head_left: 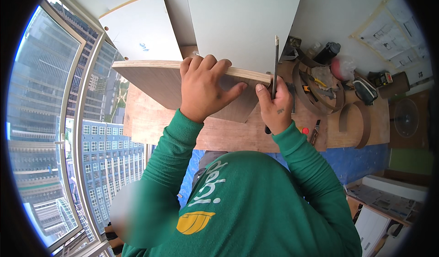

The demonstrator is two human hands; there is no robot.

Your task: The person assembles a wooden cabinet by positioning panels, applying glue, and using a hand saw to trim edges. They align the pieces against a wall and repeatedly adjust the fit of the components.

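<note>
A wood-faced plywood panel [160, 85] stands tilted above the workbench, its pale layered edge up. My left hand [201, 90] is closed over that upper edge, fingers across the top and thumb along the face. At the panel's right corner, my right hand [276, 108] is closed around a long, thin dark file [276, 55]. The file points upward with a pale tip, and its dark handle end shows below the hand. My right thumb lies against the panel's corner. My palm hides the middle of the file.
Brown edge-banding coils [315, 101] lie on the wooden workbench [219, 135] at right, near a black bottle [328, 53] and a power tool [365, 91]. A utility knife [315, 132] and red cap [305, 130] are nearer. White panels [242, 19] lean behind; windows [41, 119] stand left.
</note>
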